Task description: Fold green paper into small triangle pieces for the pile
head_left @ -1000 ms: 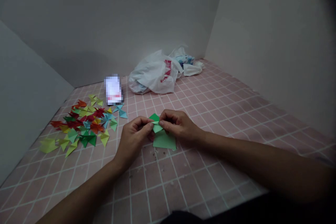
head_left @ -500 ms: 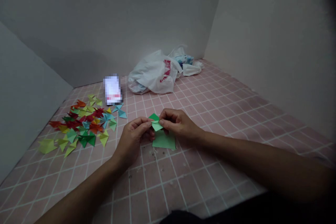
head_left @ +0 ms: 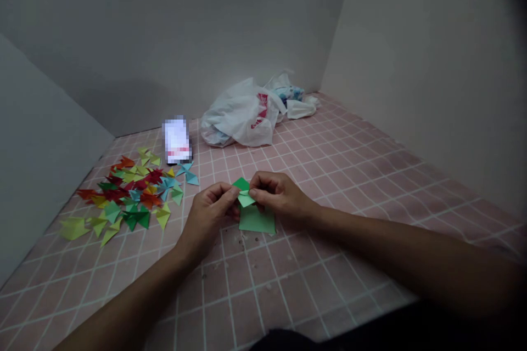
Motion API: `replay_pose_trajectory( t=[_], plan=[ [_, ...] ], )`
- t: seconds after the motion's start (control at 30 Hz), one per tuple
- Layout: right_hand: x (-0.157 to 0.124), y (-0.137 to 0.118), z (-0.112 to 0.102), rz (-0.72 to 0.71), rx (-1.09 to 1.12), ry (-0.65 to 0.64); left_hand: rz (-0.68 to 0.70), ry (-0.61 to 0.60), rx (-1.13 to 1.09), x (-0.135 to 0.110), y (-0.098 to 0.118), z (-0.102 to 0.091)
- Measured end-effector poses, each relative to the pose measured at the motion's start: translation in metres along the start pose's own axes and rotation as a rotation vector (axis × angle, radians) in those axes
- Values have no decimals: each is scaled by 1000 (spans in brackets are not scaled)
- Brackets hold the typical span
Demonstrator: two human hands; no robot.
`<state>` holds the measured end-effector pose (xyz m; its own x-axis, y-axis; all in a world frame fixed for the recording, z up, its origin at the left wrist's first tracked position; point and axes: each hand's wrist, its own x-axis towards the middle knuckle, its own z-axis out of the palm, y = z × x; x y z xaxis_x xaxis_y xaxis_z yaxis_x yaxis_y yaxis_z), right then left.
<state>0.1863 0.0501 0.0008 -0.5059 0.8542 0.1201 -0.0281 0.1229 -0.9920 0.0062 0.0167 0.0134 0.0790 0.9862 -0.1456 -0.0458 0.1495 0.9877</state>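
My left hand [head_left: 208,215] and my right hand [head_left: 276,193] meet over the pink tiled surface, both pinching a small folded green paper piece [head_left: 244,193] between fingertips. The piece is held just above a flat stack of green paper sheets [head_left: 257,220] lying under my right hand. To the left lies a pile of folded paper triangles [head_left: 127,192] in red, orange, yellow, green and blue.
A white plastic bag [head_left: 241,113] with red print sits at the back against the wall, with a smaller bundle [head_left: 294,100] beside it. A blurred white packet [head_left: 177,140] stands behind the pile. Grey walls close in left, back and right.
Almost nothing has moved; both hands keep pinching the green piece, and the view has shifted very slightly.
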Motion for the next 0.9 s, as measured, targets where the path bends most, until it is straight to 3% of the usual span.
replay_pose_trajectory(
  t=[0.4,0.67,0.9],
  plan=[
    [-1,0,1,-22,-13,-20,-26,3,74,-3,5,4],
    [-1,2,0,15,91,-58,-104,-29,-78,1,1,0],
    [0,3,-1,46,87,-18,-35,-4,-74,2,5,-2]
  ],
)
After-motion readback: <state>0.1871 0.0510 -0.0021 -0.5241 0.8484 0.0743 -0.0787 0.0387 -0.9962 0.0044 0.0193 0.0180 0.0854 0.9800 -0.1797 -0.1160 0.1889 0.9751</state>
